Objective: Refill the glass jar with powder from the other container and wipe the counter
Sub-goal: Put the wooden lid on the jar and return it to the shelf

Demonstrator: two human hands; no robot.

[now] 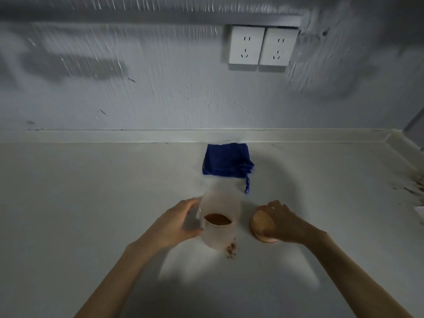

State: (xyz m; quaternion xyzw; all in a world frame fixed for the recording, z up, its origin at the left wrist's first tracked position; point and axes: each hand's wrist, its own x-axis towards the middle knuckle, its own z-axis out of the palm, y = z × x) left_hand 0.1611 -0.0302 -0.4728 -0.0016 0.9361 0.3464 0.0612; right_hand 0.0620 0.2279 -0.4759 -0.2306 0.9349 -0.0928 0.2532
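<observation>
Frosted translucent container (219, 222) sits centre frame on the pale counter (80, 203), upright, long axis vertical and leaning away toward 12 o'clock in this wide-angle view, open mouth up. Brown powder (217, 219) shows inside, low fill, surface seen as a dark oval through the wall. Left hand (177, 223) wraps the container's side from 9 o'clock, fingers curled around the wall, thumb near the lower edge, a medium-wide grip holding it. Right hand (283, 222) is at 3 o'clock of the container, fingers draped over a round wooden lid (262, 226), which is tilted up on edge, flat face turned toward the container, lower rim on or near the counter; contact at the rim is hard to tell. Lid and container are apart, a small gap between. Spilled powder crumbs (231, 248) lie on the counter just at 5 o'clock of the container base. Blue folded cloth (227, 160) lies flat at 12 o'clock of the container, near the backsplash, hanging loop trailing toward 6 o'clock. More brown spill (415, 182) at the far 3 o'clock edge of the counter. Two white wall sockets (261, 45) are at 12 o'clock, above the cloth. Frame is motion blurred, mostly on the wall.
</observation>
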